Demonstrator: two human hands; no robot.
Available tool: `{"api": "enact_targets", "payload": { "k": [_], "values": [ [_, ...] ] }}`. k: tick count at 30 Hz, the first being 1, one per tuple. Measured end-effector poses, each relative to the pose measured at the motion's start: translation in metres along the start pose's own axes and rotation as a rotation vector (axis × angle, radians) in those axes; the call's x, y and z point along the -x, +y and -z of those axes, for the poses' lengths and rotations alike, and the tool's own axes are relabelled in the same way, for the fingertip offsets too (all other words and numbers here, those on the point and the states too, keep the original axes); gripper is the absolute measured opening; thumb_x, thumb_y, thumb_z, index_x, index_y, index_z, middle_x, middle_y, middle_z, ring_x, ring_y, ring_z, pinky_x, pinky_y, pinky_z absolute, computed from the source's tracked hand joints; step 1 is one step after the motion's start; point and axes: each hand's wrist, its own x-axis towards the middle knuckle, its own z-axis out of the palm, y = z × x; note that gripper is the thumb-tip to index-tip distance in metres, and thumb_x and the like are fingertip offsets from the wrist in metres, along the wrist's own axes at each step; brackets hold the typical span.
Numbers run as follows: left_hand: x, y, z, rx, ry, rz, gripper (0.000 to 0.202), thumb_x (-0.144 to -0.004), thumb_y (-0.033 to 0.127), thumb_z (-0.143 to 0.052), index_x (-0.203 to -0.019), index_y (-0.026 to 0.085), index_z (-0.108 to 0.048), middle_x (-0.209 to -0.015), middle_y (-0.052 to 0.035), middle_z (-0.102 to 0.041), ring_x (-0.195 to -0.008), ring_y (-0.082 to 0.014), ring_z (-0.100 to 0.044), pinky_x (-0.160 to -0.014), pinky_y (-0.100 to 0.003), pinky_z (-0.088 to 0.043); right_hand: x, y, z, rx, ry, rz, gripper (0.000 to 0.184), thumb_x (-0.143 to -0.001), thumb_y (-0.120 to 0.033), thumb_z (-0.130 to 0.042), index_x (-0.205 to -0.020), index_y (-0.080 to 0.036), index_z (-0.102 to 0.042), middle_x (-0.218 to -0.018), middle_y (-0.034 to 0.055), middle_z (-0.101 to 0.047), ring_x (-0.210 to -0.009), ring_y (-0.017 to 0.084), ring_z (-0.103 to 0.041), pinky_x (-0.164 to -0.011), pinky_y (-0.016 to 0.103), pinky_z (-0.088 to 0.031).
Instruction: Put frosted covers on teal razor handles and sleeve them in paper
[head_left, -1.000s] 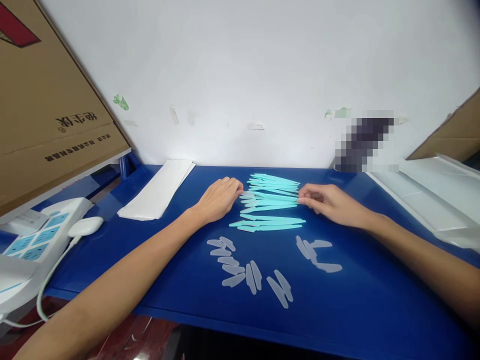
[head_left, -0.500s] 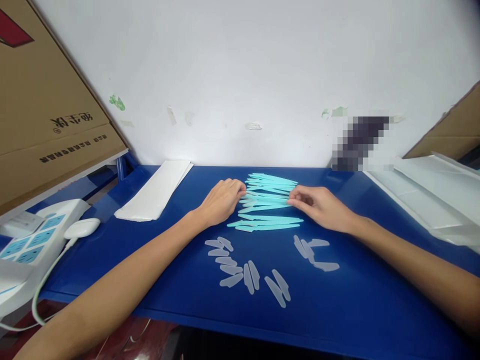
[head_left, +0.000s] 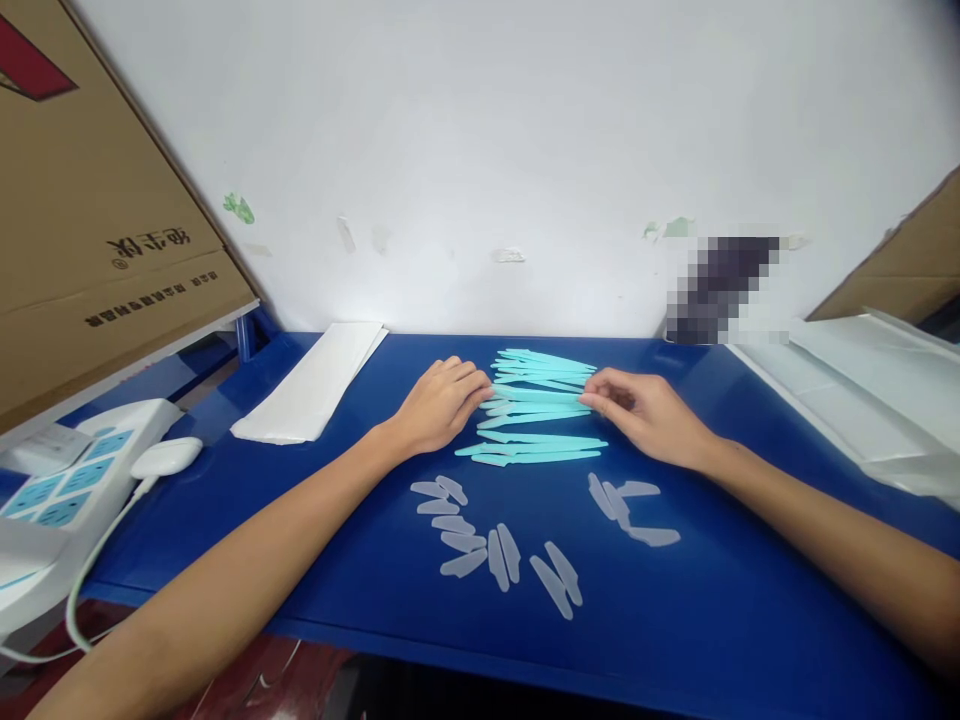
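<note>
Several thin turquoise plastic sticks [head_left: 541,410] lie side by side in a loose row on the blue table [head_left: 750,600]. My left hand [head_left: 439,405] rests at the row's left ends, its curled fingertips touching the sticks. At the right ends my right hand [head_left: 645,415] has its fingers pinched together on the tips of the sticks. Nearer to me lie several small translucent caps [head_left: 495,540], with a second small cluster of caps [head_left: 630,505] to their right.
A flat white paper stack [head_left: 315,380] lies at the back left. A white power strip [head_left: 60,480] with a plug and cable sits at the left edge. A cardboard box [head_left: 97,220] leans at the left. White sheets [head_left: 862,390] lie at the right. A white wall stands behind.
My hands have drawn slightly closer to each other at the two ends of the turquoise sticks, and the row looks a little more gathered. Nothing else has moved.
</note>
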Motion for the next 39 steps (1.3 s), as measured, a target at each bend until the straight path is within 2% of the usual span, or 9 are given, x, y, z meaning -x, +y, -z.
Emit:
{"api": "enact_targets", "payload": {
  "k": [6, 11, 15, 17, 21, 24, 28, 32, 39],
  "values": [
    [0.001, -0.002, -0.006, 0.019, -0.019, -0.005, 0.034, -0.108, 0.034, -0.04, -0.1, 0.016, -0.068, -0.091, -0.0079, -0.064, -0.083, -0.0212, -0.052, -0.075, -0.034, -0.041, -0.001, 0.005, -0.001, 0.11, -0.047, 0.029, 0.032, -0.097, -0.05, -0.053, -0.087, -0.021, -0.063, -0.081, 0.0038, -0.065, -0.068, 0.017, -0.056, -0.065, 0.032, -0.043],
    [0.004, -0.006, -0.006, -0.009, -0.019, 0.035, 0.031, -0.104, 0.039, -0.049, -0.106, 0.016, -0.071, -0.094, -0.0074, -0.065, -0.084, -0.0209, -0.056, -0.071, -0.032, -0.042, -0.002, 0.013, 0.008, 0.183, -0.007, 0.035, 0.031, -0.095, -0.053, -0.055, -0.088, -0.022, -0.054, -0.093, 0.0049, -0.06, -0.076, 0.018, -0.054, -0.068, 0.032, -0.043],
    [0.003, -0.002, 0.002, -0.008, 0.066, -0.016, 0.031, -0.104, 0.035, -0.048, -0.106, 0.014, -0.07, -0.088, -0.0073, -0.065, -0.08, -0.0199, -0.055, -0.071, -0.032, -0.042, -0.003, 0.008, 0.017, 0.112, 0.021, 0.013, 0.038, -0.094, -0.054, -0.056, -0.077, -0.023, -0.044, -0.08, 0.0006, -0.052, -0.066, 0.015, -0.046, -0.06, 0.029, -0.038],
    [0.001, 0.008, 0.008, 0.008, 0.065, -0.107, 0.031, -0.104, 0.033, -0.047, -0.1, 0.014, -0.071, -0.083, -0.0068, -0.063, -0.077, -0.0192, -0.054, -0.07, -0.032, -0.042, -0.003, 0.001, 0.019, 0.099, -0.009, 0.026, 0.039, -0.093, -0.053, -0.058, -0.075, -0.023, -0.044, -0.075, -0.0006, -0.051, -0.066, 0.014, -0.045, -0.061, 0.029, -0.037],
    [-0.002, 0.047, 0.014, 0.036, -0.039, -0.287, 0.031, -0.104, 0.031, -0.046, -0.097, 0.016, -0.072, -0.087, -0.0073, -0.063, -0.077, -0.0191, -0.054, -0.072, -0.033, -0.042, -0.002, -0.009, 0.017, 0.148, -0.246, 0.078, 0.029, -0.093, -0.049, -0.059, -0.086, -0.022, -0.061, -0.079, 0.001, -0.058, -0.067, 0.014, -0.049, -0.062, 0.029, -0.037],
    [-0.003, 0.082, 0.012, 0.043, -0.122, -0.396, 0.029, -0.106, 0.033, -0.047, -0.113, 0.019, -0.07, -0.099, -0.0083, -0.063, -0.085, -0.0205, -0.055, -0.078, -0.035, -0.043, -0.003, -0.011, 0.014, 0.18, -0.359, 0.106, 0.029, -0.097, -0.045, -0.053, -0.09, -0.022, -0.068, -0.081, 0.0031, -0.061, -0.071, 0.016, -0.053, -0.064, 0.03, -0.038],
    [-0.004, 0.109, 0.002, -0.012, -0.168, -0.385, 0.034, -0.107, 0.035, -0.045, -0.134, 0.022, -0.062, -0.113, -0.0112, -0.06, -0.096, -0.024, -0.054, -0.082, -0.037, -0.044, -0.004, -0.012, 0.013, 0.183, -0.427, 0.089, 0.03, -0.097, -0.043, -0.051, -0.087, -0.022, -0.07, -0.083, 0.0049, -0.064, -0.074, 0.018, -0.056, -0.065, 0.03, -0.039],
    [-0.004, 0.109, -0.006, -0.07, -0.148, -0.371, 0.029, -0.106, 0.03, -0.048, -0.128, 0.022, -0.066, -0.117, -0.0122, -0.059, -0.101, -0.025, -0.052, -0.085, -0.038, -0.042, -0.005, -0.013, 0.017, 0.209, -0.466, 0.061, 0.029, -0.097, -0.041, -0.051, -0.086, -0.022, -0.069, -0.082, 0.0044, -0.064, -0.073, 0.017, -0.056, -0.065, 0.03, -0.038],
    [-0.002, 0.092, -0.003, -0.059, -0.106, -0.375, 0.023, -0.104, 0.028, -0.055, -0.105, 0.024, -0.077, -0.111, -0.0055, -0.068, -0.096, -0.0219, -0.052, -0.078, -0.036, -0.033, -0.005, -0.013, 0.018, 0.204, -0.488, 0.049, 0.033, -0.095, -0.049, -0.053, -0.084, -0.022, -0.068, -0.075, 0.0021, -0.059, -0.066, 0.016, -0.051, -0.061, 0.03, -0.036]
  ]
}}
